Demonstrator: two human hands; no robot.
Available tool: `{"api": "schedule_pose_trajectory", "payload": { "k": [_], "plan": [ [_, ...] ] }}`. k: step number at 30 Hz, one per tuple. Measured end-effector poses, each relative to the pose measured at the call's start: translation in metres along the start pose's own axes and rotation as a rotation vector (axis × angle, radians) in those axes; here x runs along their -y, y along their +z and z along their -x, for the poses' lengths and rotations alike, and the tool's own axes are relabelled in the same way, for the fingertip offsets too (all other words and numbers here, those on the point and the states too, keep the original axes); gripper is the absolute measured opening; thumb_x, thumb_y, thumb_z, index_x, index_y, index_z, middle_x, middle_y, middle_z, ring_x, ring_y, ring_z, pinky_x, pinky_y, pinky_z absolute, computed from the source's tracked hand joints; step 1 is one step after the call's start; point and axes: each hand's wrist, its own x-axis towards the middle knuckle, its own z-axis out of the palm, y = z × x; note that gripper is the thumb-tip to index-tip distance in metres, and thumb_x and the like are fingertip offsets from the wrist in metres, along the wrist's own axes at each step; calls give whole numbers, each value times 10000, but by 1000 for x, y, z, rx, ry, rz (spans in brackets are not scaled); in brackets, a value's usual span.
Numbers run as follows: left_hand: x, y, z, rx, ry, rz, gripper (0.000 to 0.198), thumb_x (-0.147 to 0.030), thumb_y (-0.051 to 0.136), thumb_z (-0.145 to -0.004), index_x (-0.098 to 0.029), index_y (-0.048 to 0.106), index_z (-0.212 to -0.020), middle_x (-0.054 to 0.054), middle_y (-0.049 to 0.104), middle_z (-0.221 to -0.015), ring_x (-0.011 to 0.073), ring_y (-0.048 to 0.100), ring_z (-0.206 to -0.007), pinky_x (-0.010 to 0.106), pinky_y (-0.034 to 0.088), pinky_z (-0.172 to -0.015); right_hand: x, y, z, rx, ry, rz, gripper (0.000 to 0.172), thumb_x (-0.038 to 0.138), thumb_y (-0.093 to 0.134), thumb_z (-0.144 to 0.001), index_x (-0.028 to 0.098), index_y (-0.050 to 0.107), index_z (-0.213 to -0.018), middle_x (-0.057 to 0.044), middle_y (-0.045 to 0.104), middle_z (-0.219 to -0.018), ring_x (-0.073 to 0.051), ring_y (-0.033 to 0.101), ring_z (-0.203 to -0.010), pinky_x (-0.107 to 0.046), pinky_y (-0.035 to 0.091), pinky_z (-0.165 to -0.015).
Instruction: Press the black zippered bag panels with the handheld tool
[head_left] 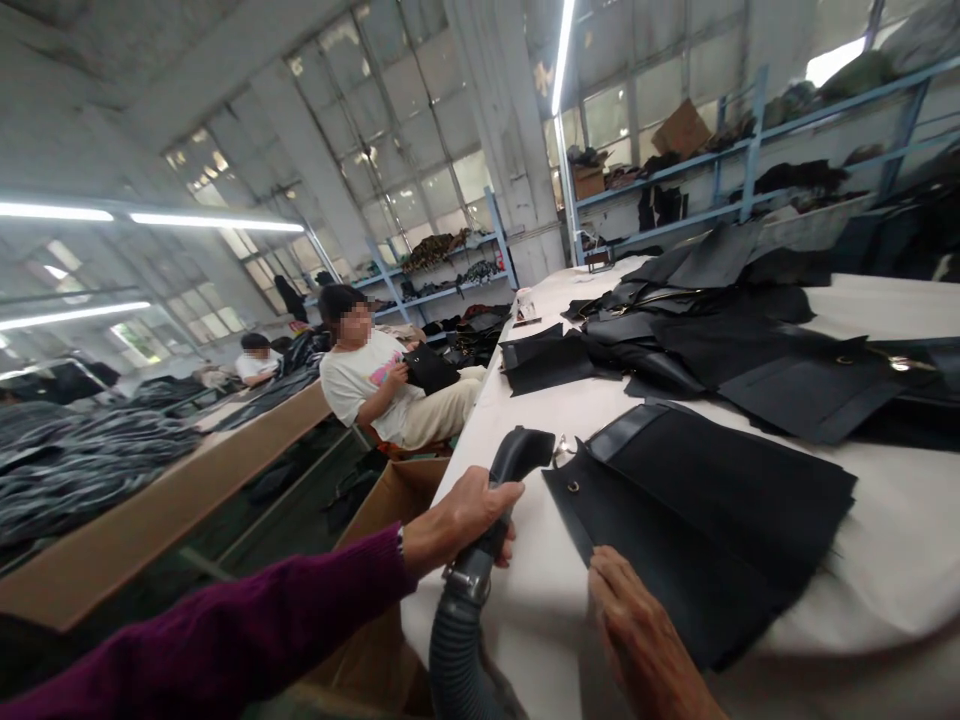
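My left hand (466, 515) is wrapped around the black curved handle of a vacuum hose (521, 455), its ribbed grey hose (456, 640) running down over the table edge. The nozzle's mouth points right, close to a shiny metal clasp (566, 450) at the corner of a black fabric panel (705, 510). The panel lies on the white-covered table and has a small metal ring near its left edge. My right hand (634, 625) has its fingers closed at the panel's near left edge; the thumb is hidden.
More black panels (675, 330) with metal fittings are heaped farther back on the white table (495, 600). A cardboard box (375, 620) stands below its left edge. A seated person (382, 375) holds a black piece beyond. Blue shelves (675, 225) line the wall.
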Motion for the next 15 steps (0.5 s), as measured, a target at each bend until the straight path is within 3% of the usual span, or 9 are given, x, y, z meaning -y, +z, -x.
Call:
{"api": "schedule_pose_trajectory", "payload": {
  "k": [4, 8, 12, 15],
  "plan": [
    [31, 4, 11, 23, 93, 77, 391, -519, 460, -827, -132, 459, -772, 27, 587, -581, 129, 588, -424, 188, 423, -375, -3, -37, -27, 275, 103, -1, 147, 117, 463, -860, 164, 580, -785, -91, 605, -854, -232, 615, -793, -377, 547, -734],
    [61, 17, 21, 32, 0, 229, 468, -609, 457, -794, -159, 413, -918, -6, 586, -611, 118, 580, -433, 189, 422, -394, -16, -61, -86, 184, 289, 250, 126, 180, 456, -883, 154, 575, -848, -118, 598, -911, -273, 581, -866, -409, 472, -778],
    [90, 23, 19, -22, -9, 288, 492, -636, 469, -766, -153, 459, -856, -3, 567, -554, 125, 561, -446, 210, 423, -435, -44, -33, -137, 165, 331, 305, 155, 99, 504, -808, 98, 592, -935, -160, 615, -893, -305, 575, -853, -407, 438, -756],
    [109, 19, 17, -134, -10, 259, 417, -580, 526, -754, -164, 521, -731, 21, 580, -548, 155, 591, -529, 248, 476, -565, -65, -12, -150, 168, 337, 246, 177, 34, 475, -761, 126, 623, -791, -111, 616, -788, -244, 584, -760, -335, 433, -699]
  ]
}}
